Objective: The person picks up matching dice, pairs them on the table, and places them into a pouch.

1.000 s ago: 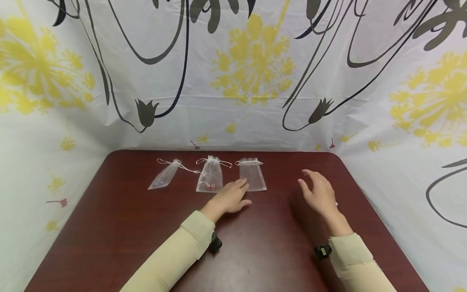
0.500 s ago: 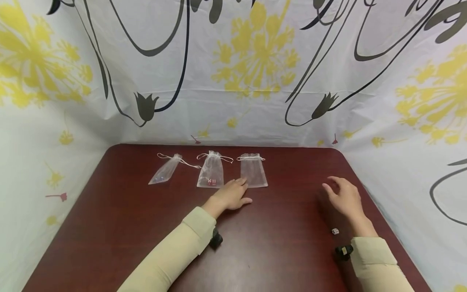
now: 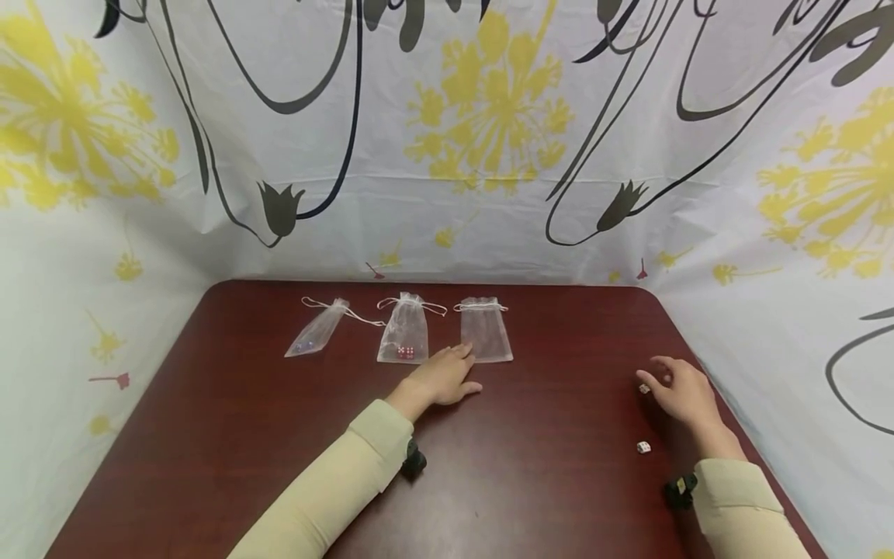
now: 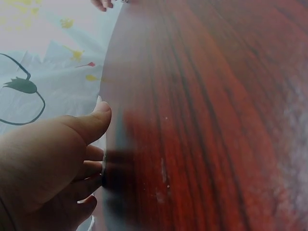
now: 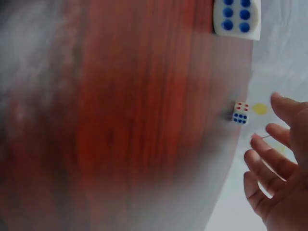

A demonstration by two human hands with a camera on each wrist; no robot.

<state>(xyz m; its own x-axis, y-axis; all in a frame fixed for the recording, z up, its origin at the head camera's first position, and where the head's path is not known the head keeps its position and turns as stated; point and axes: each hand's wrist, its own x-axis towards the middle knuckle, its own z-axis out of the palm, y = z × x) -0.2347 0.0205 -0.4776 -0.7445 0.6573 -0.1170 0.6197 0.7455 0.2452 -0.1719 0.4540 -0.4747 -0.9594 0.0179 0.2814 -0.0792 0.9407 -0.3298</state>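
Straight fingers of my left hand (image 3: 438, 378) rest on the lower left corner of a flat, sheer drawstring pouch (image 3: 486, 334) in the head view. My right hand (image 3: 686, 397) hovers at the table's right side, fingers loosely bent, close to a small white die (image 3: 645, 389). The right wrist view has that die (image 5: 240, 113), with red and blue pips, apart from the fingertips of my right hand (image 5: 281, 166). Nearer to me lies another white die (image 3: 643, 447), large at the top of the right wrist view.
A second sheer pouch (image 3: 403, 330) holds red dice. Further left, a narrow pouch (image 3: 317, 330) has small bluish things in it, too small to tell. All lie on the dark red table (image 3: 230, 419), with a patterned cloth (image 3: 447, 210) behind.
My right hand has moved to the right and towards me, lower over the table. Both white dice now show beside it. The left hand stays on the pouch.
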